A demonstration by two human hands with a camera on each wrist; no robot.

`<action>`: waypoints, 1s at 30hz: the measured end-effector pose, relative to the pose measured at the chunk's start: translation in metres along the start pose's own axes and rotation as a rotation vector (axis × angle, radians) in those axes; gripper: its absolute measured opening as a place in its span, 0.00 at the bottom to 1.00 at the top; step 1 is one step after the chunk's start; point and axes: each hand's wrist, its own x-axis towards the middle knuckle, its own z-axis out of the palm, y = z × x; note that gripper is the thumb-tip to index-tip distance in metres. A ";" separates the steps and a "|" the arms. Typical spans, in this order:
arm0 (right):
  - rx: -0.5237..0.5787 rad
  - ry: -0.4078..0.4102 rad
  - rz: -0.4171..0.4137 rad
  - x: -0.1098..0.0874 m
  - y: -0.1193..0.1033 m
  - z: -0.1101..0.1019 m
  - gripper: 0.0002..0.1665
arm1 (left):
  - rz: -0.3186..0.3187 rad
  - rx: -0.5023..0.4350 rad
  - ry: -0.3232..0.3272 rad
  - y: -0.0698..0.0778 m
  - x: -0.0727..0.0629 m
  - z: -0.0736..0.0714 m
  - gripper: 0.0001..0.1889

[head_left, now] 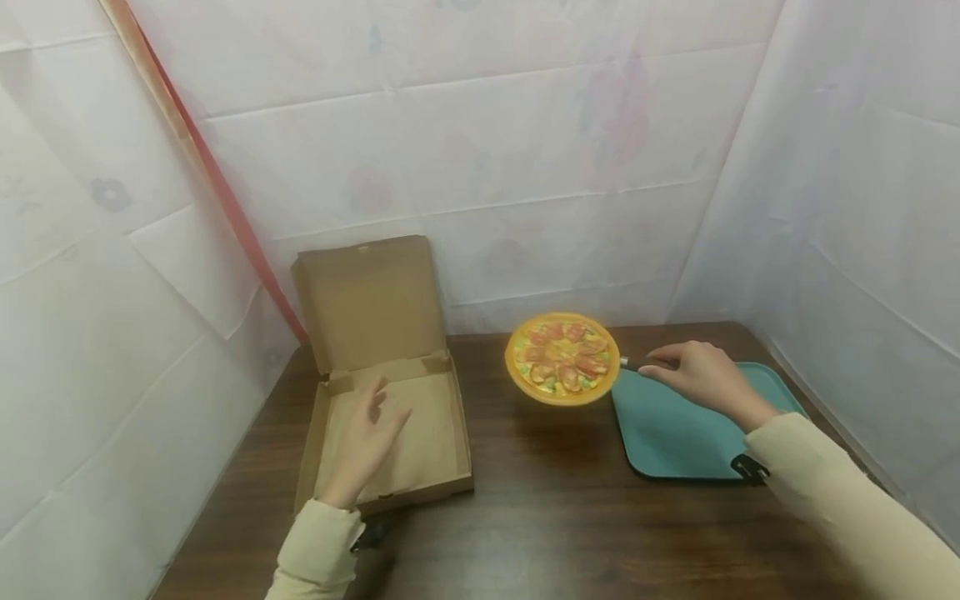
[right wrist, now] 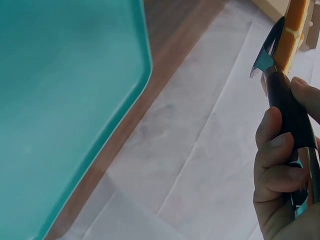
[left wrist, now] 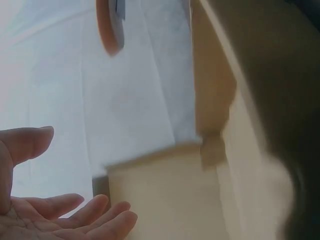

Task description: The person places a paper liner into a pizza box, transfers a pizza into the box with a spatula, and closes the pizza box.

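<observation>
My right hand [head_left: 697, 377] grips the dark handle [right wrist: 291, 112] of a pizza server, its fingers curled round it. On the server's metal blade [right wrist: 270, 50] rests a whole round pizza [head_left: 562, 358] with a yellow crust, red slices and green bits. The pizza is held up above the table, between the box and the tray; in the head view it hides the blade. My left hand [head_left: 369, 442] hovers over an open cardboard pizza box [head_left: 431, 417], fingers loosely spread and holding nothing. In the left wrist view its palm and fingers show beside the box walls.
A teal tray [head_left: 675, 442] lies on the right of the dark wooden table [head_left: 540, 508], below my right hand. The box lid [head_left: 371, 304] stands upright at the back. White patterned sheets [head_left: 480, 150] hang behind and at both sides, with a red strip [head_left: 225, 183] at left.
</observation>
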 end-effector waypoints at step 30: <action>-0.049 0.031 0.058 0.014 0.000 0.009 0.26 | -0.185 0.247 -0.223 -0.075 0.070 0.012 0.39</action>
